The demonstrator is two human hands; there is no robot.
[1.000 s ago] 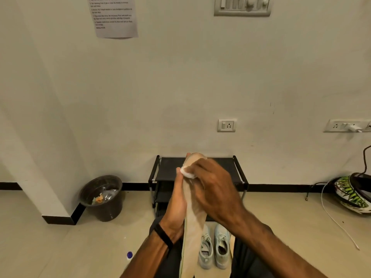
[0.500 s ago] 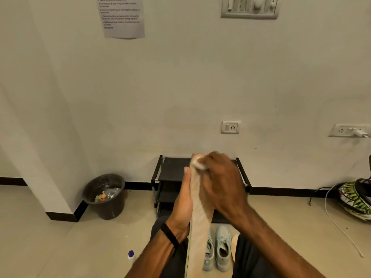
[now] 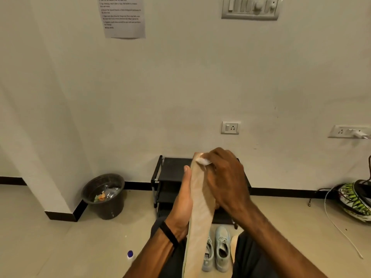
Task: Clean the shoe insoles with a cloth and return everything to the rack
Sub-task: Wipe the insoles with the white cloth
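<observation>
Bin point(image 3: 104, 196): a dark round bin is set on the floor at the left, just beside the wall corner; scraps are seen inside it.
Note point(image 3: 123, 17): a printed sheet is fixed high on the wall; its text cannot be read.
Bottle point(image 3: 130, 255): a small white bottle with a blue cap is stood on the floor, near the left forearm.
Left hand point(image 3: 183, 205): the insole is gripped from behind and from its left edge, with the thumb laid straight up along that edge; a black band is worn at the wrist.
Insole point(image 3: 199, 217): a long beige insole is held upright in front of the rack, its top end raised to the height of the rack's top shelf.
Cloth point(image 3: 202, 161): a small white wad is pressed against the insole's top end.
Right hand point(image 3: 224, 177): the cloth is pinched under curled fingers and held to the insole.
Rack point(image 3: 170, 173): a black shelved rack is placed against the wall, partly hidden by the hands.
Shoes point(image 3: 217, 247): a pale pair is set on the floor in front of the rack, toes toward it.
Sockets point(image 3: 230, 127): two wall sockets are seen, the right one with a white plug.
Helmet point(image 3: 355, 201): a green-patterned helmet is laid on the floor at the far right, with a white cable beside it.
</observation>
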